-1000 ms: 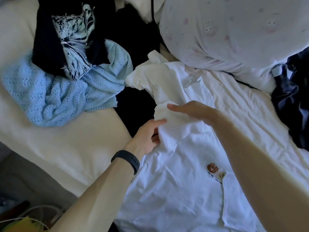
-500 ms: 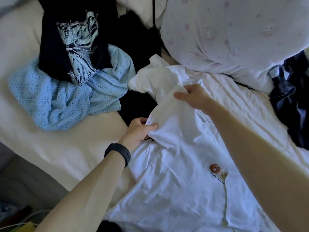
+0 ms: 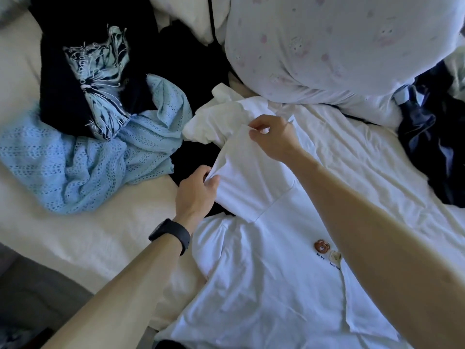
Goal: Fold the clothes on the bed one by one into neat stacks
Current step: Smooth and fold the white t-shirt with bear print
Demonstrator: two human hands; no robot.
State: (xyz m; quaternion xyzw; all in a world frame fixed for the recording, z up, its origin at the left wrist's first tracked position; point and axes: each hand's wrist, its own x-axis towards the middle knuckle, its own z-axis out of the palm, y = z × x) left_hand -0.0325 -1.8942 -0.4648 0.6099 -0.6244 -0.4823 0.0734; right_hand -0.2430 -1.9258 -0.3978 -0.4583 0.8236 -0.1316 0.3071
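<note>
While hands [image 3: 198, 190] [image 3: 273, 139] pinch it, shirt [image 3: 264, 293] stretches between.

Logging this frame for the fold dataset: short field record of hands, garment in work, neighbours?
garment in work: white shirt, spread on bed, bear patches on chest
left hand: pinches sleeve edge, near end
right hand: pinches same edge, far end
left wrist: black wristband
to its left: light blue knit, crumpled
fold state: shirt not yet folded
</note>
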